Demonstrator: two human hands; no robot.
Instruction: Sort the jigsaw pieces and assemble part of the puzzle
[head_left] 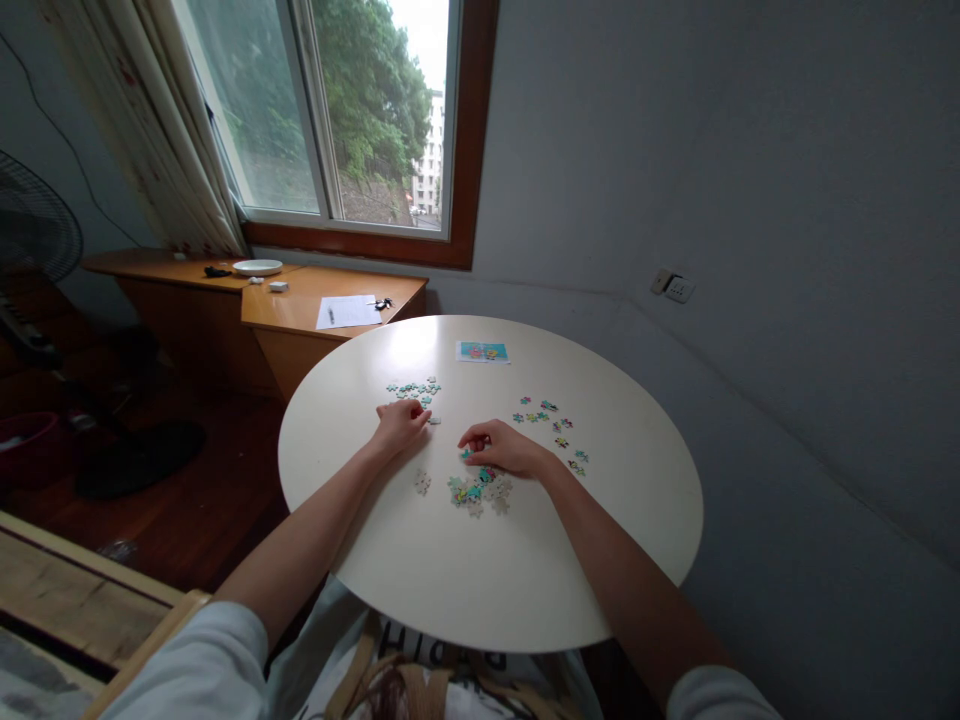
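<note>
My left hand [403,422] rests over the table beside a group of teal jigsaw pieces [415,389], its fingers curled. A pale jigsaw piece [434,421] lies right at its fingertips; whether they hold anything is hidden. Between the thumb and fingers of my right hand [504,448] is a small teal jigsaw piece [466,454]. Just below that hand is a mixed pile of jigsaw pieces [474,493], some coloured side up and some pale side up. A few pale pieces [423,482] lie to the left of the pile.
Scattered coloured pieces [562,441] lie on the right of the round white table [637,520]. A small picture card [483,352] is at its far side. Behind stands a wooden desk [300,290] with paper [349,311] and a white plate [257,267]. A fan [34,220] is at left.
</note>
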